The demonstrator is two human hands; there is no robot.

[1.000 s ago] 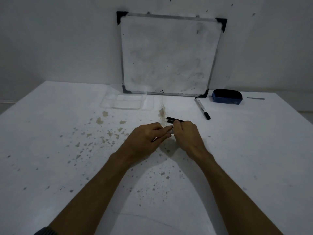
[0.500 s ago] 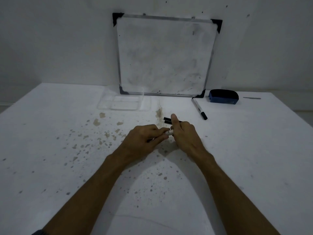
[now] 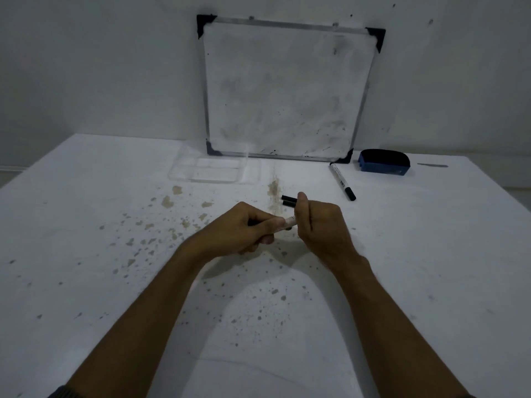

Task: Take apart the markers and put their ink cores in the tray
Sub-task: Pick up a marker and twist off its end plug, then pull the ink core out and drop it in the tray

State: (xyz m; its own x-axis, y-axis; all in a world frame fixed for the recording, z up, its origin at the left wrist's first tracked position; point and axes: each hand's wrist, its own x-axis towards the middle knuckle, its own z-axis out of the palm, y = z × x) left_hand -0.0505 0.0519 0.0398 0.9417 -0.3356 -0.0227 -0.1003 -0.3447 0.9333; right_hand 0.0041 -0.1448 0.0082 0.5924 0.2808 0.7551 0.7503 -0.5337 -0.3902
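Observation:
A white marker barrel (image 3: 288, 224) runs between both fists just above the table's middle; only a short pale stretch shows. My left hand (image 3: 244, 229) grips its left part, my right hand (image 3: 319, 222) is closed over its right end with the thumb raised. Two short black pieces (image 3: 288, 200), like caps, lie on the table just behind my right thumb. A second white marker (image 3: 342, 180) with a black cap lies farther right. The clear plastic tray (image 3: 214, 169) sits at the back left of centre; I cannot make out anything in it.
A small whiteboard (image 3: 287, 90) leans on the wall behind the tray. A blue eraser (image 3: 383, 162) lies at the back right, with a thin grey strip (image 3: 432, 165) beyond it. The white table (image 3: 86, 225) is speckled with brownish stains.
Both hands stay together on the marker. My right thumb has lifted and a bit more of the pale barrel shows between the fists. The camera has shifted slightly.

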